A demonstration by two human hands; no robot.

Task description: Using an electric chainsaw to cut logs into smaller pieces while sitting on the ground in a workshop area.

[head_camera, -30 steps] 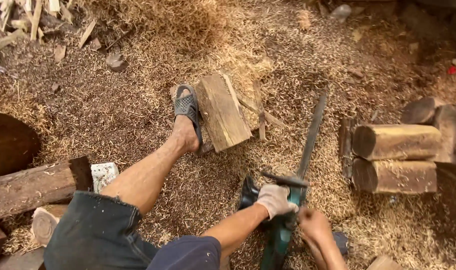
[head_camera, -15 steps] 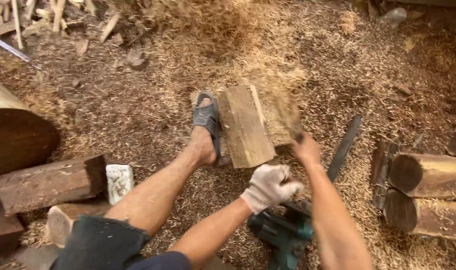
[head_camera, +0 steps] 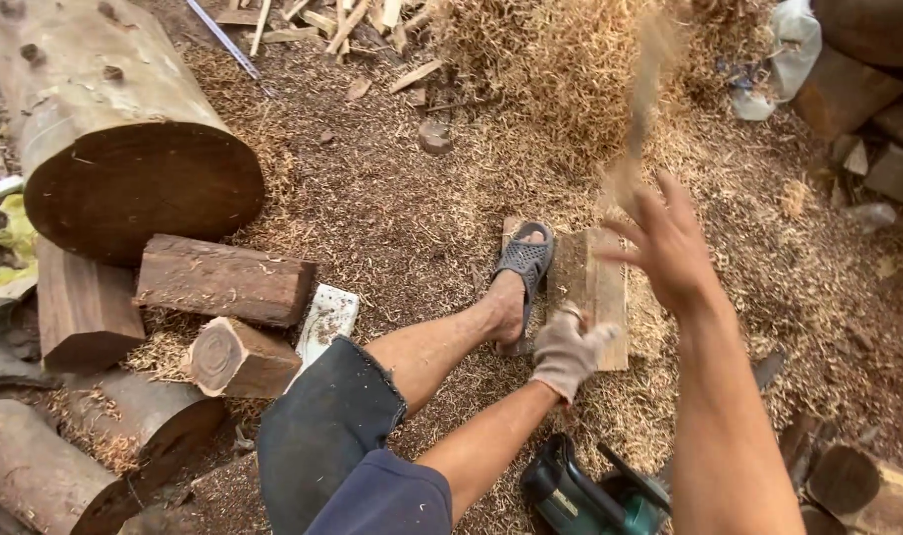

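Note:
A flat pale wood block (head_camera: 607,289) lies on the sawdust, pinned by my foot in a grey sandal (head_camera: 524,264). My gloved left hand (head_camera: 567,349) curls its fingers over the block's near edge. Above the block's right side, my bare right hand (head_camera: 669,243) is raised with its fingers spread and nothing in it. A blurred strip of wood (head_camera: 641,94) is in the air just beyond that hand. A green and black chainsaw (head_camera: 590,495) rests on the ground below my left arm.
A large round log (head_camera: 124,149) lies at the upper left, with shorter cut logs (head_camera: 223,282) and blocks stacked below it. More log ends (head_camera: 857,485) show at the lower right. A heap of shavings (head_camera: 560,59) and wood scraps fills the top.
Both hands left the chainsaw, which now lies on the ground. My right hand swung up from the block and opened, and a strip of wood flies away from it. My view shifted right and closer.

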